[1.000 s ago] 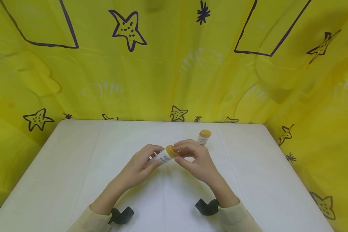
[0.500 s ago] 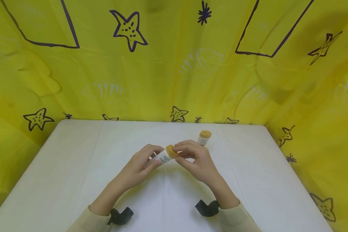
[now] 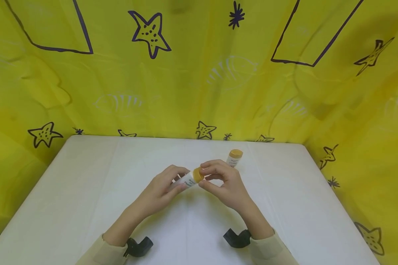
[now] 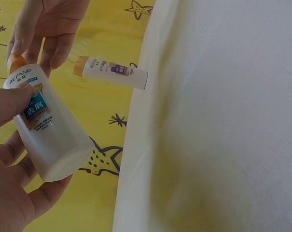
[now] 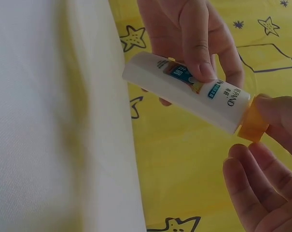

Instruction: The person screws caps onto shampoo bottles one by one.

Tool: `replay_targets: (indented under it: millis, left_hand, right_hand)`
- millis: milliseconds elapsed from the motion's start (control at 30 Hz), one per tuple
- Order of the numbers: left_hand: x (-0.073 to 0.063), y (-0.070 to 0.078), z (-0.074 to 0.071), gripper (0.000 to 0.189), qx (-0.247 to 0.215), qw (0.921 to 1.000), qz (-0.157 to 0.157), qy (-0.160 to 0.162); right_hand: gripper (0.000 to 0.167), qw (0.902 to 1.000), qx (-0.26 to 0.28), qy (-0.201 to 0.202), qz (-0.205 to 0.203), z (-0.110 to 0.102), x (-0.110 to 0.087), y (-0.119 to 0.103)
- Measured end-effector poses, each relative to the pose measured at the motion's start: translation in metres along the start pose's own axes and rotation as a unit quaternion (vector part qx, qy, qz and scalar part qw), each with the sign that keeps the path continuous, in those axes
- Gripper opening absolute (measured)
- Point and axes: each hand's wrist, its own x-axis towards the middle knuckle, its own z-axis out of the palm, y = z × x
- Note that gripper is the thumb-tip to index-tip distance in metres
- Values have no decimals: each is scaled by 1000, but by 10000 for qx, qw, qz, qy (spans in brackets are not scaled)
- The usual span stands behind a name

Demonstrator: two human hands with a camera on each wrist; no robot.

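Observation:
In the head view my left hand point(image 3: 162, 186) grips a white shampoo bottle point(image 3: 188, 179), thumb on the near side and fingers behind it. The bottle is held tilted above the table, its orange cap point(image 3: 197, 175) pointing up and right. My right hand point(image 3: 226, 182) pinches that cap between thumb and fingertips. Seen from the right wrist, the thumb lies on the cap point(image 5: 254, 121) and the fingers curl beneath it. A blue-green label point(image 4: 35, 104) faces the left wrist camera, under the left thumb. The cap still sits on the bottle's neck.
Another white bottle point(image 3: 234, 159) with an orange cap stands upright behind my right hand, partly covered by it; its label patch point(image 4: 118, 69) is purple. The white table point(image 3: 96, 176) meets a yellow curtain point(image 3: 182, 81) with drawn stars. Black wrist cameras point(image 3: 139, 246) sit at both cuffs.
The bottle's cap end has shifted very slightly to the right. My right thumb has drawn in closer to the cap. The other bottle stands as before.

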Motion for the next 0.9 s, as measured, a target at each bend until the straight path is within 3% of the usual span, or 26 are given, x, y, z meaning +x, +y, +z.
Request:
replay_targets:
  millis: [367,633,900]
  left_hand:
    - [0,2,3,31,85,9999,119,-21]
    - [0,6,3,33,92,9999,-21,-119]
    - [0,6,3,32,112,9999,66,-44]
  right_hand:
    - [21,9996,-258,94,65,0,-1,0]
    - [16,9996,-136,31,233,0,0,-1]
    - [15,9999,-121,3,72,0,-1,-1]
